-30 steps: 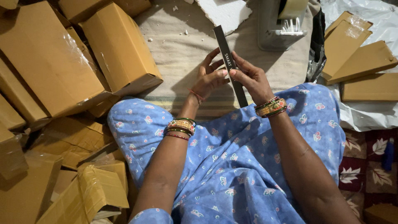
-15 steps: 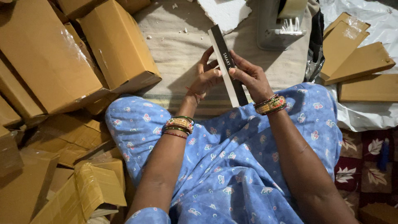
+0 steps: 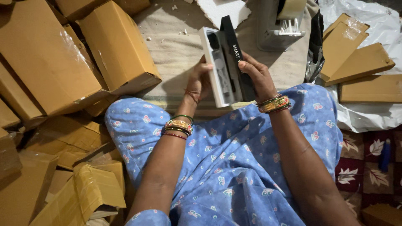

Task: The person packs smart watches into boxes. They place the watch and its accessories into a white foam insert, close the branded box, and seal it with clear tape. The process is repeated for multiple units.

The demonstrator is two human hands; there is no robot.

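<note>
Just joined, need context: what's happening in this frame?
A seated person in a blue flowered garment holds a long slim box over their lap. The left hand grips the white inner tray, which shows a dark item inside; the right hand holds the black sleeve, with the tray partly out of it. Brown cardboard boxes are piled at one side, flat ones at the other, and a tape dispenser stands ahead.

Bare beige mat point(image 3: 176, 46) ahead between stacked cardboard boxes point(image 3: 113, 46) leftward and tape dispenser point(image 3: 278, 25) rightward.
</note>
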